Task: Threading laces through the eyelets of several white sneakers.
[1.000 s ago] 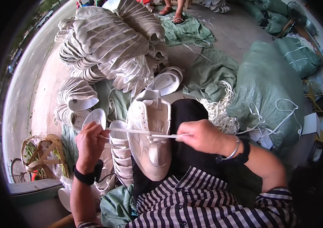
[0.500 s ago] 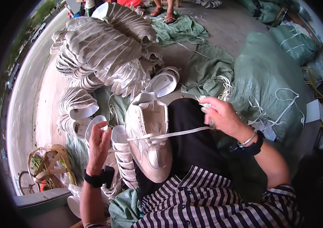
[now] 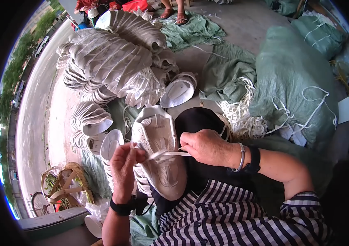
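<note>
An off-white sneaker upper (image 3: pixel 170 178) rests on my lap over dark cloth, its toe toward me and its opening away. A flat white shoelace (image 3: pixel 164 154) runs across its lacing area. My left hand (image 3: pixel 126 162) pinches the lace at the upper's left edge, thumb and fingers together. On the other side, my right hand (image 3: pixel 207 147) is closed with the lace's other stretch in its fingers, just right of the upper. The fingertips of the right hand are partly hidden by its own knuckles.
Stacked pale shoe uppers (image 3: pixel 104 53) make a large heap ahead on the left. A bundle of white laces (image 3: pixel 246 119) lies beside a bulging green sack (image 3: pixel 293 78) on the right. A woven basket (image 3: pixel 69 184) stands at left. A person's sandalled feet (image 3: pixel 181 18) show at the back.
My right hand has come down and left toward the upper, closing on the lace. The left hand has moved right to the upper's edge and now pinches the lace there.
</note>
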The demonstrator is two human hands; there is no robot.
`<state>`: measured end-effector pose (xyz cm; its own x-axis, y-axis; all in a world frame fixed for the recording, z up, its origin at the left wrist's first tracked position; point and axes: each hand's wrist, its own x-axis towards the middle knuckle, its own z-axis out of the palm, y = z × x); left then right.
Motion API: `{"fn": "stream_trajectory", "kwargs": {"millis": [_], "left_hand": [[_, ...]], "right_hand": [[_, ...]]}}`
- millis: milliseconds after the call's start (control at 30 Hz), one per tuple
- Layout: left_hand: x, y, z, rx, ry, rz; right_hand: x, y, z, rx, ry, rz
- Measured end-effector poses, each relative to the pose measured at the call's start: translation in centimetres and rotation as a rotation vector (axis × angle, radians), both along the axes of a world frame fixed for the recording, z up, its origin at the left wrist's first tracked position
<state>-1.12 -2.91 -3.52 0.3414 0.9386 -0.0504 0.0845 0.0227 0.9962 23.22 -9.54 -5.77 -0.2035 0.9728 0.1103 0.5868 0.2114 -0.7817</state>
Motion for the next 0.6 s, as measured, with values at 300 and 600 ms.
{"fn": "stream_trajectory", "kwargs": {"millis": [300,600], "left_hand": [[-0.7,-0.2,-0.1,-0.186,0.155,-0.172],[-0.8,-0.4,-0.7,-0.162,0.147,-0.16]], "right_hand": [[-0.4,0.6,-0.7,0.197,-0.156,0.019],[-1.7,0.7,0.0,0.212,-0.21,0.058]]}}
